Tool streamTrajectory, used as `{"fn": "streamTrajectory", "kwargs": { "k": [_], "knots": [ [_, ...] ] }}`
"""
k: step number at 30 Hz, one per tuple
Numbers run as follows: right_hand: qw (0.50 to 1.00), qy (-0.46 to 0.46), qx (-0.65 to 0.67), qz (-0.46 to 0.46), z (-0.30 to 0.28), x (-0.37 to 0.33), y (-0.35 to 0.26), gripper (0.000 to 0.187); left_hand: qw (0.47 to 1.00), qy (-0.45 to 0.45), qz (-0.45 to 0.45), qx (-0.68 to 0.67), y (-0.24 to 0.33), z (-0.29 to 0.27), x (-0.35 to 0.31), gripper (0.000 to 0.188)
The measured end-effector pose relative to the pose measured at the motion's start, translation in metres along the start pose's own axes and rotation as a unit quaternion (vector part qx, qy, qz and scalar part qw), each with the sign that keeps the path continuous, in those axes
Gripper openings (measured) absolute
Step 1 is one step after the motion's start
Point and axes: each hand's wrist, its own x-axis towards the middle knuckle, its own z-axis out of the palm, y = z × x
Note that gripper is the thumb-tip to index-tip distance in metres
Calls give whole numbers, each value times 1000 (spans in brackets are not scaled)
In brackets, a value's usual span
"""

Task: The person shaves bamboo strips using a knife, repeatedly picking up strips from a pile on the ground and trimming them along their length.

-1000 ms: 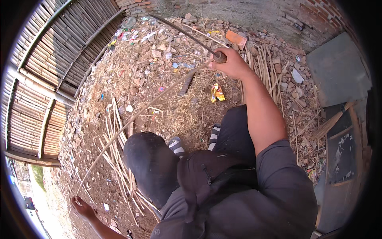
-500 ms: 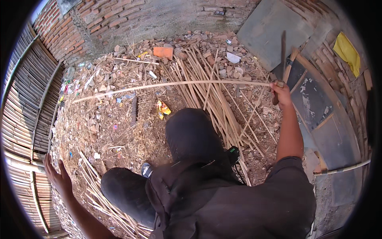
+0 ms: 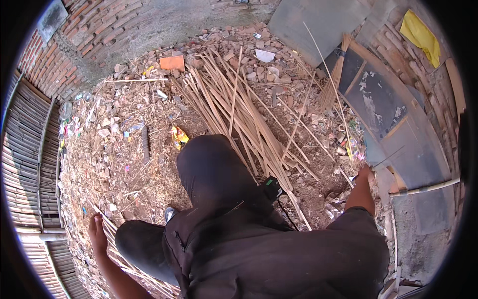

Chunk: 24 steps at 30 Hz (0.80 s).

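Tan bamboo-strip heap (image 3: 247,119); right of it, right hand (image 3: 365,174) gripped thin grey blade (image 3: 388,156), clearance maybe — left hand (image 3: 99,236), open/closed, couldn't tell.

Brick wall (image 3: 114,35): we record soft, even daylight, without glare.
Rubble ground (image 3: 159,179): bright, dry-toned; shadows faint and short; texture clearest towards the middle.
Bamboo fence (image 3: 30,174): sunlit bands against shade; lowest slats washed pale, so we place the strongest light at the left.
Dark clothing (image 3: 289,254): underlit beside the ground; we read few folds.
Right grip (image 3: 366,173): small, soft-edged; the thin blade (image 3: 391,157) at it faint, apparently motion-blurred.
Grey panel (image 3: 318,25): dull, matt, low contrast.
Fisheye rim: black vignette all round; straight edges bowed; bluish fringe we note along the left.
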Motion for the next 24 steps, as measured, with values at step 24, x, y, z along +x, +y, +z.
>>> {"fn": "streamTrajectory", "kwargs": {
  "k": [24],
  "knots": [
    [687, -451, -485, -299, 161, -379, 95, 50, 912, 236, -292, -164, -130, -5, -130, 64]
  ]
}}
